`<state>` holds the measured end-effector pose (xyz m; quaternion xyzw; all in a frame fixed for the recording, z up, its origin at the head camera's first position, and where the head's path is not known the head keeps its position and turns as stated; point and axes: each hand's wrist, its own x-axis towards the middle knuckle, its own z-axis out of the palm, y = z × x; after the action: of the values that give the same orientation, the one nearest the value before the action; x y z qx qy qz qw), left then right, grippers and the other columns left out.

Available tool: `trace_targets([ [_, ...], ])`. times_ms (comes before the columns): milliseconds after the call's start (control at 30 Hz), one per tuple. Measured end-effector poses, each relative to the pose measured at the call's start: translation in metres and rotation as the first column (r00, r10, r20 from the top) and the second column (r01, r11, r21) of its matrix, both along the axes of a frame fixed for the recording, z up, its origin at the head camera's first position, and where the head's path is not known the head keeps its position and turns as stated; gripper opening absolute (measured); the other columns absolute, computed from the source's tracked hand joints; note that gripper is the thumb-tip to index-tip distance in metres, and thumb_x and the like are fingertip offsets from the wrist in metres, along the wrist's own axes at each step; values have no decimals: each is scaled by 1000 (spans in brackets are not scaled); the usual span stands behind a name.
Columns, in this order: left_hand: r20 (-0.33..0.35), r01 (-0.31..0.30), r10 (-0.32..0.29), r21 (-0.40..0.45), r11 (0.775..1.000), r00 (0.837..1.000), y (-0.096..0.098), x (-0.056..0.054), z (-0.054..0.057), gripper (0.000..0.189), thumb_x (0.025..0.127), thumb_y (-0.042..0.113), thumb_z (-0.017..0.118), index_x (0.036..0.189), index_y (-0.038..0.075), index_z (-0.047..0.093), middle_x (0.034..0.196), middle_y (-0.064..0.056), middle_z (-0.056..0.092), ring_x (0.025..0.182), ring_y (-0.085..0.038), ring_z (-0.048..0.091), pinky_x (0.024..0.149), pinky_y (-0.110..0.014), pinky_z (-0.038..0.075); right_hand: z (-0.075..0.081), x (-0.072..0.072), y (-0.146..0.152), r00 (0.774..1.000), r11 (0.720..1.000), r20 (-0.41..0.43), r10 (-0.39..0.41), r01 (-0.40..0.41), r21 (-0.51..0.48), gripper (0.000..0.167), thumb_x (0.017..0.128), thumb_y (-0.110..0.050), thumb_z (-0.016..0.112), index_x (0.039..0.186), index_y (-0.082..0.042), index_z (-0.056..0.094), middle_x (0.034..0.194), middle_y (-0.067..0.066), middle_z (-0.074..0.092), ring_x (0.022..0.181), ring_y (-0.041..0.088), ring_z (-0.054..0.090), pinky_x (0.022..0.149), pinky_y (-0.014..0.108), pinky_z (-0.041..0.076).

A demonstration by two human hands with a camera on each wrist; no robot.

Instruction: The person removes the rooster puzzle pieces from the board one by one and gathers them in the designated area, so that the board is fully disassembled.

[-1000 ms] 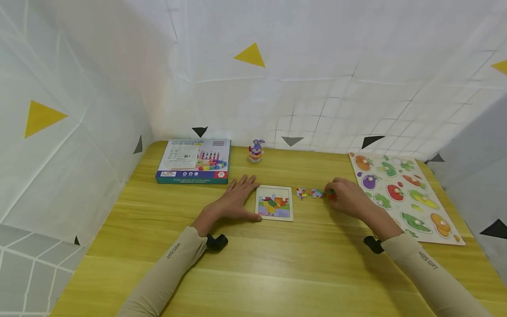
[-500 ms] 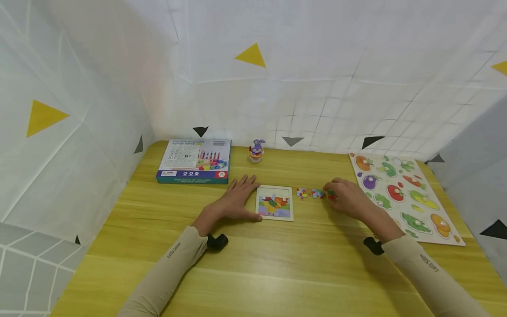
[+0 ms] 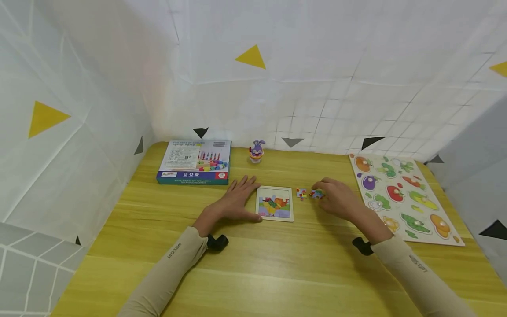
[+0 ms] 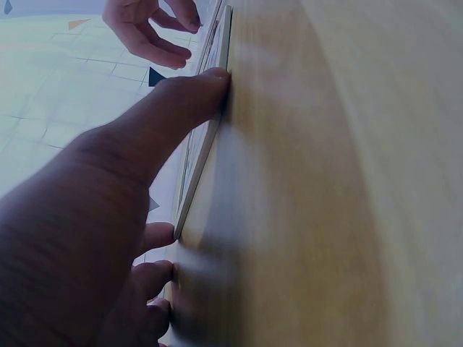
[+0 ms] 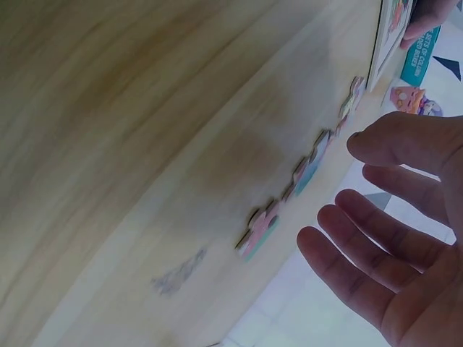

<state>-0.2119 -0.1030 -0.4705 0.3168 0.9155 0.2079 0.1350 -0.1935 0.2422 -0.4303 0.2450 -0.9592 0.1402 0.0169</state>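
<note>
A small square jigsaw tray (image 3: 292, 206) lies on the table, partly filled with a colourful picture; its upper part is bare. My left hand (image 3: 233, 203) spreads beside its left edge, the thumb and a fingertip touching the tray. Right of the tray lie a puzzle piece (image 3: 301, 193) and a second puzzle piece (image 3: 315, 193). My right hand (image 3: 336, 198) hovers over them with thumb and fingers apart, holding nothing. The right wrist view also has a third puzzle piece (image 5: 259, 230) flat on the table; in the head view my hand hides it.
A teal bead-toy box (image 3: 194, 162) lies at the back left, with a purple rabbit figure (image 3: 256, 151) to its right. At the far right is a vegetable peg puzzle board (image 3: 408, 198), close to my right forearm. White cloth walls (image 3: 309, 53) stand behind the table.
My right hand has moved a little left, from around the third piece to above the second. The left hand and the tray stay put.
</note>
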Motion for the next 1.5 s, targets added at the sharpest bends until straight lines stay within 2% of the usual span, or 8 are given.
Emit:
trace_targets([
  [200,2,0,0,1,1000,1000,0,-1,-1,109,78,68,72,160,16,23,168,-7,4,153,-29,-4,120,-50,-5,-1,0,-8,1000,999,14,3,-2,-32,32,81,-3,75,112,-1,72,111,15,66,99,35,65,84,52,54],
  [467,-5,-4,4,-4,1000,1000,0,-2,-3,110,77,70,72,160,16,24,168,-7,6,153,-28,-3,120,-51,-4,1,1,-22,999,996,7,43,-43,-84,35,78,-2,76,113,-1,71,110,15,67,96,33,65,82,50,54],
  [767,-5,-7,7,8,1000,1000,0,-2,-3,110,77,69,73,160,16,25,168,-7,7,153,-29,-3,120,-51,-4,-1,2,-44,998,994,30,49,-46,-103,34,80,-4,76,114,0,71,110,14,67,92,29,66,78,45,56],
  [933,-6,-9,9,1,1000,1000,0,-2,-3,110,77,69,73,160,16,25,168,-7,6,153,-28,-3,120,-51,-5,-5,3,-55,996,988,24,83,-79,-135,33,81,-2,75,114,0,71,109,14,67,90,30,66,73,42,56],
  [1033,-5,-10,10,-6,1000,1000,0,-2,-4,110,77,70,72,160,17,24,168,-6,5,153,-27,-4,120,-50,-5,-6,2,-61,995,987,12,102,-100,-124,32,81,-4,76,113,0,71,108,14,67,90,29,65,75,43,56],
  [1300,-3,-4,4,11,1000,1000,0,-3,-3,110,76,69,73,160,15,25,168,-7,7,153,-29,-3,120,-52,-4,-4,1,-78,994,994,52,98,-95,-58,34,80,-10,80,113,-3,72,112,12,67,98,29,65,83,46,56],
  [1500,-11,-3,3,7,1000,1000,0,-3,-5,110,77,70,72,160,16,25,168,-8,7,153,-29,-3,120,-51,-5,-4,2,-89,990,990,59,127,-122,-75,30,83,-9,78,112,-4,72,111,11,68,98,29,66,83,45,56],
])
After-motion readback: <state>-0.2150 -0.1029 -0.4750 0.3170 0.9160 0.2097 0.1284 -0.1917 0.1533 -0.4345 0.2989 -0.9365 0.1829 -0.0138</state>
